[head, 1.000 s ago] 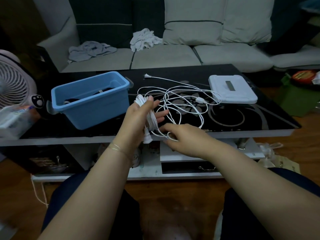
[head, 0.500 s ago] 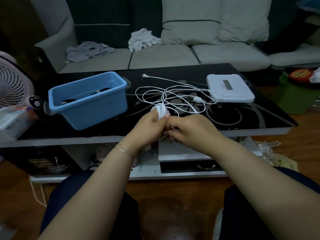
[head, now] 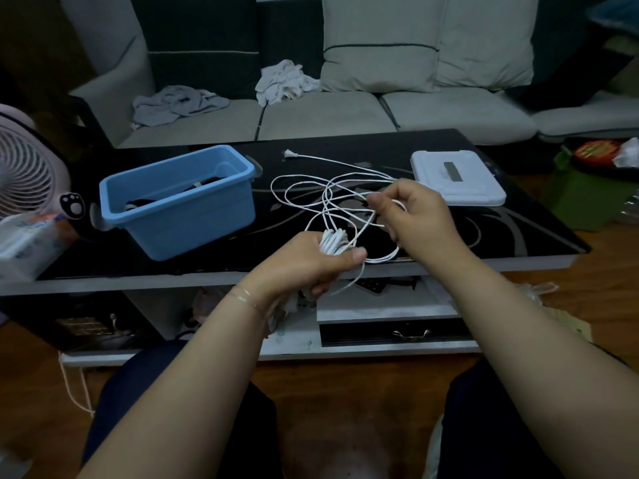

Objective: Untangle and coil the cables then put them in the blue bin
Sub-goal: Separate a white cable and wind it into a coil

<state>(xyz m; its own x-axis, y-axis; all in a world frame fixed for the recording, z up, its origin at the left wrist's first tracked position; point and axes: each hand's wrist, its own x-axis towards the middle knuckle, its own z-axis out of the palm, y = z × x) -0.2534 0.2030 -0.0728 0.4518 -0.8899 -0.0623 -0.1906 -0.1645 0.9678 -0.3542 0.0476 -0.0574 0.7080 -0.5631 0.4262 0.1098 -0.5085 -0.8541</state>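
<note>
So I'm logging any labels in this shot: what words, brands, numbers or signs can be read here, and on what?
No text can be read.
Packet at the table's left edge: coloured print, too blurred to read.
Red-lidded container at far right: printing, too blurred to read.
Fan: a black paw-print sign, no words.
Blue bin, white lid, white cable: no markings visible.

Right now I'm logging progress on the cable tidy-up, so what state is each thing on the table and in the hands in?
left hand: grips a coiled bundle of the white cable.
right hand: pinches a strand, lifted above the table.
white cable: partly coiled, the rest loose on the table, plug end free.
blue bin: upright, open, dark items inside.
white lid: flat on the table.
</note>
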